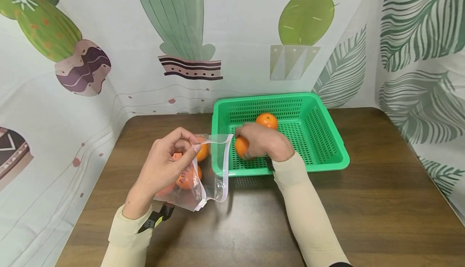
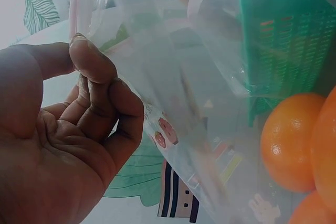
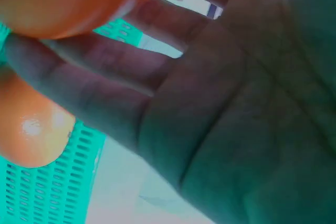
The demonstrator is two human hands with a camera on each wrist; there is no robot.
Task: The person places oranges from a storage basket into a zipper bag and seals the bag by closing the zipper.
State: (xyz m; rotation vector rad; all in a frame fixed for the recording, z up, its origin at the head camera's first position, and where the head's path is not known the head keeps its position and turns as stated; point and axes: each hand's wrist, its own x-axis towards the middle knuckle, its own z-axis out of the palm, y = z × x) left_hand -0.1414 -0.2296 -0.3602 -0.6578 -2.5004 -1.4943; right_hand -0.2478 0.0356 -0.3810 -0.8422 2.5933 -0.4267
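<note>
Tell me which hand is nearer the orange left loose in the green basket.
Right. The right hand is inside the green basket, just in front of the loose orange, gripping another orange. The left hand is outside the basket, pinching the plastic bag.

Dark brown wooden table (image 1: pixel 381 202) under even, soft light, grain running left to right. Behind and on both sides, white fabric backdrop (image 1: pixel 239 37) printed with potted cacti, and leaf-patterned curtain (image 1: pixel 421 57) along the right edge.
</note>
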